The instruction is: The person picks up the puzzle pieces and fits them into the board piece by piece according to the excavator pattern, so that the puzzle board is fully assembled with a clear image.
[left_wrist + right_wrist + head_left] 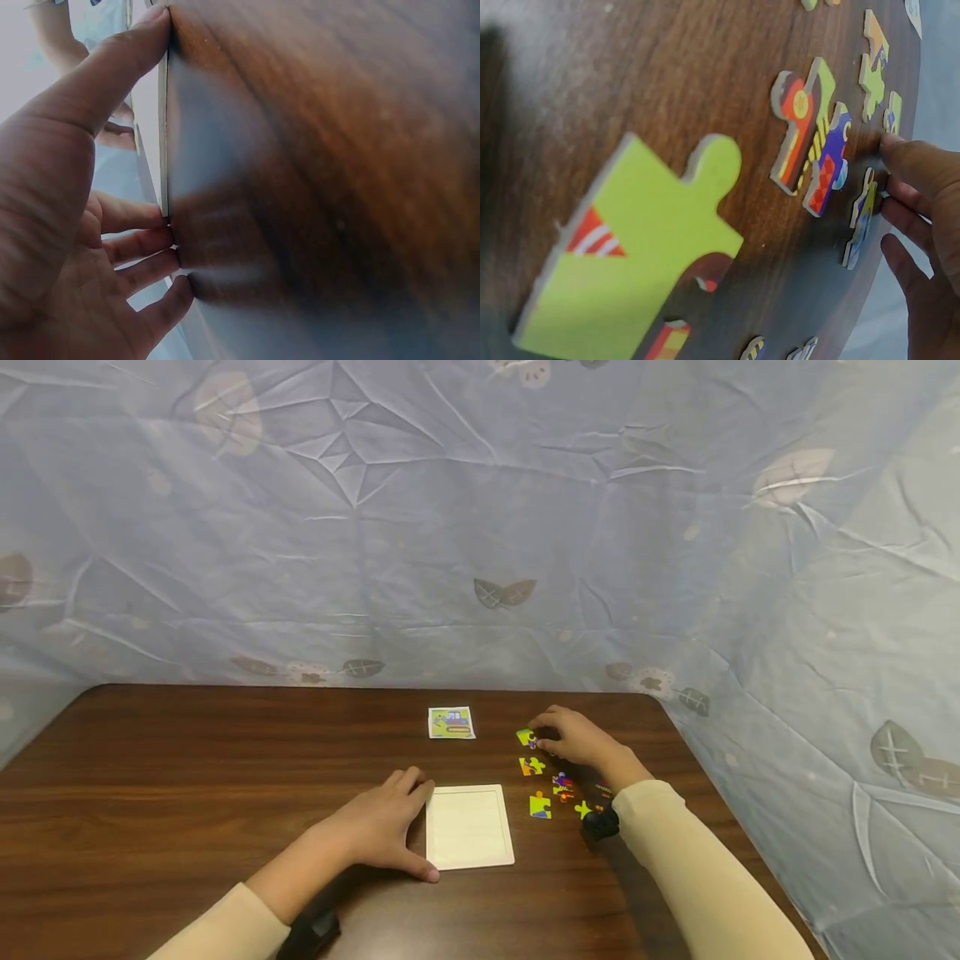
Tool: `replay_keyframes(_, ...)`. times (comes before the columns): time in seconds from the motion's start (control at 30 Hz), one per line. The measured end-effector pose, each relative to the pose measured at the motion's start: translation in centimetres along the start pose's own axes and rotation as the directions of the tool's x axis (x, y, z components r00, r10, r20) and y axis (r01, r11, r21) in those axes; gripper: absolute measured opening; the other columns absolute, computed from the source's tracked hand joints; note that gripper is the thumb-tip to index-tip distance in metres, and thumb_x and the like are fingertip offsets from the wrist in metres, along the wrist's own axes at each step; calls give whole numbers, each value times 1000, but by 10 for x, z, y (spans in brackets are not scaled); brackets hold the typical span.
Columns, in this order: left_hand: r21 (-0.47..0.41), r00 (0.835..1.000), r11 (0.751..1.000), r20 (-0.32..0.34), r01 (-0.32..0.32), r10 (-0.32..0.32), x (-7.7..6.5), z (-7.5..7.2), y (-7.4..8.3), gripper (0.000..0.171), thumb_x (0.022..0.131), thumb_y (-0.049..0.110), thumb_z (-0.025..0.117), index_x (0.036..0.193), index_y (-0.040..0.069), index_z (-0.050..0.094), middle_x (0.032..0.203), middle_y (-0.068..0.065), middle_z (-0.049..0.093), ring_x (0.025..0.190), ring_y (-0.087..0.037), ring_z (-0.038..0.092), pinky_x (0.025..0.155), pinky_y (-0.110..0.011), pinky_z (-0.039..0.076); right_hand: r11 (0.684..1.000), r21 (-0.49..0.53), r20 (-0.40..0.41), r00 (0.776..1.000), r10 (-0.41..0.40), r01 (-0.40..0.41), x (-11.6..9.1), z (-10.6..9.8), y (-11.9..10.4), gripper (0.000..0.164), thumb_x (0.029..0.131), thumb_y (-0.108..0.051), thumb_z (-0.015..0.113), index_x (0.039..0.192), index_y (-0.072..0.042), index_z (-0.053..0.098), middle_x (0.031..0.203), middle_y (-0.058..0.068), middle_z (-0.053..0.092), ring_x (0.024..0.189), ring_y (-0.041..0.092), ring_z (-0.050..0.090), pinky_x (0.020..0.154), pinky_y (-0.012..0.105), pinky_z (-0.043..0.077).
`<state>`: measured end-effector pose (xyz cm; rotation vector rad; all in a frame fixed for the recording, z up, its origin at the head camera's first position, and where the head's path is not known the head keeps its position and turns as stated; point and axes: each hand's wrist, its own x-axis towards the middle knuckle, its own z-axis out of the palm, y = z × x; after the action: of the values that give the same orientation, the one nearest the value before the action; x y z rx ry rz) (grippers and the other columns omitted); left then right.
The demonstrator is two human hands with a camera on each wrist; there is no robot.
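In the head view my left hand (382, 827) rests at the left edge of a white square puzzle tray (469, 827). Its thumb touches near the front corner and the fingertips the back corner, with the fingers spread along the edge in the left wrist view. My right hand (581, 741) is at the back right and holds a green puzzle piece (524, 737) at its right side, between thumb and index finger. The fingers partly cover that piece. Closer in lie a green-orange piece (531, 766), a green-blue piece (540, 806) and a red-purple piece (562, 787).
A small picture card (452, 723) with a vehicle lies behind the tray. Under the right forearm is another green piece (582, 809), with a red-and-white triangle in the right wrist view. A patterned cloth (480, 527) hangs behind the brown table (187, 760).
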<state>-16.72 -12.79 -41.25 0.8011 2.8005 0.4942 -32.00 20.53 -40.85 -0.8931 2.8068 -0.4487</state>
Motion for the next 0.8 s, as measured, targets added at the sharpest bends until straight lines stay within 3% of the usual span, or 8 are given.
replay_keyframes(0.2, -24, 1000, 1000, 0, 19, -19, -2, 0, 2, 122, 70, 69, 87, 154, -6, 43, 149, -20, 47, 137, -36, 49, 102, -55, 54, 999, -35, -4, 1000, 16, -16, 1, 1, 1, 29, 102, -15, 69, 129, -5, 71, 128, 14, 67, 118, 33, 66, 104, 50, 55)
replay_keyframes(0.57, -40, 999, 999, 8, 31, -31, 1, 1, 2, 120, 70, 66, 89, 155, -5, 42, 150, -20, 46, 138, -36, 47, 102, -55, 54, 998, -33, -48, 997, -53, 52, 4, 4, 7, 18, 100, -14, 72, 112, -2, 74, 112, 13, 68, 103, 28, 66, 95, 47, 57)
replay_keyframes(0.8, -61, 999, 997, 8, 39, -39, -2, 3, -1, 121, 71, 66, 88, 157, -4, 40, 151, -19, 45, 139, -35, 47, 105, -54, 53, 998, -2, -106, 993, -60, 60, 1, 9, -2, 21, 98, -16, 74, 112, 0, 71, 113, 14, 68, 104, 29, 67, 95, 47, 57)
